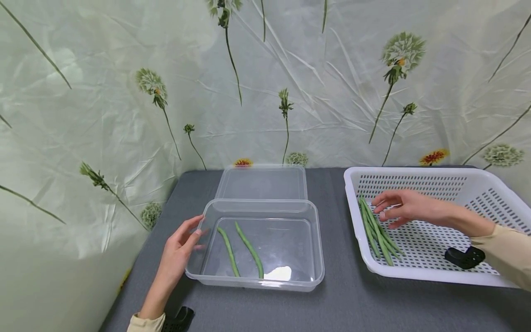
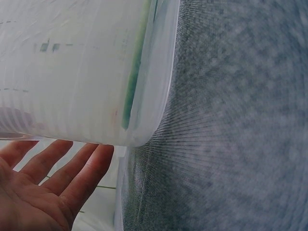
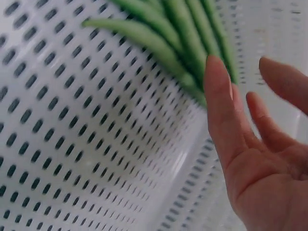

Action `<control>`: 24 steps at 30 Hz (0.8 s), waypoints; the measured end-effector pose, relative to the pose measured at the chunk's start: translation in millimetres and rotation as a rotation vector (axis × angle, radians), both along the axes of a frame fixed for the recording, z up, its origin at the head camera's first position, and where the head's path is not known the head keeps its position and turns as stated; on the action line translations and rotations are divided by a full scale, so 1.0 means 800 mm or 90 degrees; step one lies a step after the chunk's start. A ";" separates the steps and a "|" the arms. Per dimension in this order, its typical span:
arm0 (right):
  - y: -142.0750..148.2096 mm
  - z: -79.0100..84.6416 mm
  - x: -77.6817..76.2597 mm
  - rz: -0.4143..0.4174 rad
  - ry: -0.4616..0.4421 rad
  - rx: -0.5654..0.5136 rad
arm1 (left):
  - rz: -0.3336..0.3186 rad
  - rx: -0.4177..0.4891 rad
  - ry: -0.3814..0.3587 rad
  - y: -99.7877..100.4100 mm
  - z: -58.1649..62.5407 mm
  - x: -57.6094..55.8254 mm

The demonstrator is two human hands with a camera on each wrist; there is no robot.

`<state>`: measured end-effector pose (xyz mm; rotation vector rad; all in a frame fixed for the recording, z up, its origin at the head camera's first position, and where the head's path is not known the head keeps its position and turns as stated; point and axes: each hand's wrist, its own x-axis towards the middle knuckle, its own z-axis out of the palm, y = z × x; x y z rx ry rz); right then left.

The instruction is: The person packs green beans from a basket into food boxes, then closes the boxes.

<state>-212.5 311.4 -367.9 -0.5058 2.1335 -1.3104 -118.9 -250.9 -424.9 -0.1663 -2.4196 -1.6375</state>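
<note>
With the fingers of the right hand [image 1: 408, 207] parted beside green beans [image 1: 377, 233] bunched at the white basket's [image 1: 431, 275] left side, a careless pinch risked snagging several, while the left hand's [image 1: 179, 249] spread fingers, touching the clear container [image 1: 232, 280], could have nudged it.

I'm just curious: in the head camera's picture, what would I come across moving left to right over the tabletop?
Left hand → clear container with two green beans → bunch of green beans at the left side of the white basket → right hand over that basket.
</note>
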 end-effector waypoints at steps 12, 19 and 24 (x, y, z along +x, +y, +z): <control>0.006 -0.025 -0.013 0.057 -0.031 0.000 | -0.003 0.007 -0.001 -0.001 0.000 -0.001; -0.001 -0.036 -0.017 0.041 -0.011 0.020 | -0.004 0.002 -0.001 -0.001 -0.001 0.000; -0.010 -0.042 -0.017 0.048 0.028 0.042 | -0.005 0.000 -0.001 -0.001 -0.001 -0.001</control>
